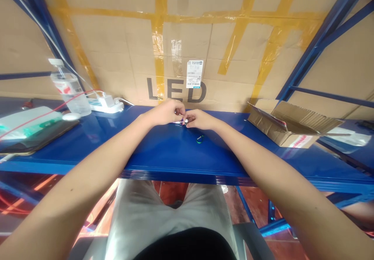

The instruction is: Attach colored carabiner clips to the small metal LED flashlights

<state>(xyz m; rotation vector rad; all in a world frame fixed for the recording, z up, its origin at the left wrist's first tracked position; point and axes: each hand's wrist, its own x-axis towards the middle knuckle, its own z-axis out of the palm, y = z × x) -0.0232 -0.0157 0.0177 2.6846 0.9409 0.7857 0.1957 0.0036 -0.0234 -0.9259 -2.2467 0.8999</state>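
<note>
My left hand (168, 112) and my right hand (200, 119) meet over the blue metal shelf top (163, 151), near its back edge. Their fingers are closed in pinches around small shiny metallic pieces with purple parts (181, 122). These pieces are too small to name, and my fingers partly cover them. Some seem to lie on or just above the shelf below my left fingertips. A green carabiner (200, 139) lies on the blue surface, a little in front of my right hand and touching neither hand.
An open cardboard box (286, 125) sits to the right. On the left are a water bottle (70, 86), a white power strip (109, 106), a dark tablet-like slab (37, 139) and a white-green packet (29, 123). A taped cardboard sheet (128, 57) stands behind the shelf.
</note>
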